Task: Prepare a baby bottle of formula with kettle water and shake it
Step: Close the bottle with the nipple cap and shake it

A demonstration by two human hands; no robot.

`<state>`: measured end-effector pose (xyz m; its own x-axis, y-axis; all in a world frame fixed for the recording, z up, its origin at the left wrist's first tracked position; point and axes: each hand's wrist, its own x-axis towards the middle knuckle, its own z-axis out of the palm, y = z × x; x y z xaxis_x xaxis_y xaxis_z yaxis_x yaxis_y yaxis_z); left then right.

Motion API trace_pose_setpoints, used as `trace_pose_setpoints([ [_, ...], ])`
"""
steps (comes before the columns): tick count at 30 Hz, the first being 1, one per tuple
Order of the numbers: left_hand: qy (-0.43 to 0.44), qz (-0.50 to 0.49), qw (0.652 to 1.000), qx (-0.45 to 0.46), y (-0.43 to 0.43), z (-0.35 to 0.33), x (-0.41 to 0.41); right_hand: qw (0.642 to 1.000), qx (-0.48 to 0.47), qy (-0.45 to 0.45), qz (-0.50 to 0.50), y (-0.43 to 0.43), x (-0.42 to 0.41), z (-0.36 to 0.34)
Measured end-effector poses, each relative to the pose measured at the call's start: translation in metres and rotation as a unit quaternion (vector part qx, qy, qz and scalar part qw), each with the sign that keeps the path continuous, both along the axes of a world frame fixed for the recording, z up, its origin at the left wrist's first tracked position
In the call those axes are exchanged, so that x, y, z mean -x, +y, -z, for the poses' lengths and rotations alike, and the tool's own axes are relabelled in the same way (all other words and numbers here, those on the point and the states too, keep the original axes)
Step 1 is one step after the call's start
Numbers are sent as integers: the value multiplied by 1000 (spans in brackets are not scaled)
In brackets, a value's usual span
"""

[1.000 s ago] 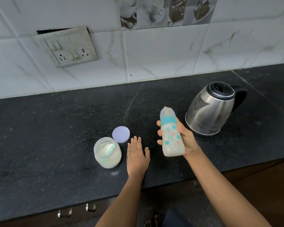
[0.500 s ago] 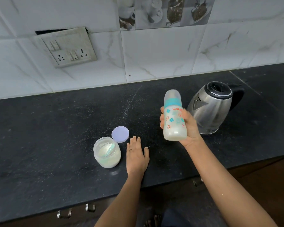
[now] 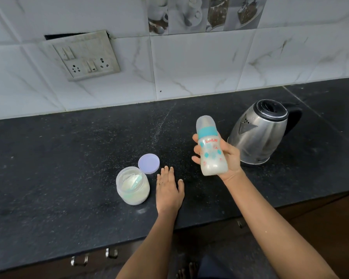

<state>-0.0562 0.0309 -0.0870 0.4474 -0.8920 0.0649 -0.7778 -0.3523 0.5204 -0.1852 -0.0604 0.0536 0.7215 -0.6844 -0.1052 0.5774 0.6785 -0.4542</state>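
My right hand grips a capped baby bottle with a teal collar and printed figures, held above the black counter and leaning slightly left. Milky white liquid fills its lower part. My left hand rests flat on the counter with straight fingers, just right of an open jar of white formula powder; a pale scoop lies inside the jar. The jar's lilac lid lies flat behind it. A steel kettle with a black lid and handle stands right of the bottle.
A white tiled wall with a socket and switch plate backs the counter. The counter's front edge runs below my forearms, with drawer handles under it at the left. A foot shows on the floor at the bottom.
My right hand has swung the bottle up and then partly back down, turning its printed side toward me. My left hand, the jar, lid and kettle have stayed put.
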Motion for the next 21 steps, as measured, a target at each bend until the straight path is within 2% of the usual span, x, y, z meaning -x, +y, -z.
trace_pose_setpoints([
  [4,-1,0,1000,-4,1,1,-1,996,-59,-42,42,-4,-2,8],
  [5,0,0,1000,-6,2,1,-1,998,-35,-47,10,-2,-3,12],
  [7,-3,-2,1000,-5,2,0,-1,998,51,0,-40,4,0,19],
  [9,-3,1,1000,-7,1,0,-1,996,65,3,-67,6,-2,14],
  [12,-1,0,1000,-7,2,0,-1,996,-58,-67,-19,1,-1,22],
  [13,1,1,1000,-6,2,-1,-1,993,-64,-95,-21,-2,0,26],
  [15,3,1,1000,-3,2,-1,-1,996,15,-57,-64,2,2,23],
  [17,5,2,1000,-2,2,-1,-1,995,69,-26,-65,6,2,10],
  [21,5,3,1000,-3,2,0,-2,994,-33,-102,-2,-6,-4,4],
])
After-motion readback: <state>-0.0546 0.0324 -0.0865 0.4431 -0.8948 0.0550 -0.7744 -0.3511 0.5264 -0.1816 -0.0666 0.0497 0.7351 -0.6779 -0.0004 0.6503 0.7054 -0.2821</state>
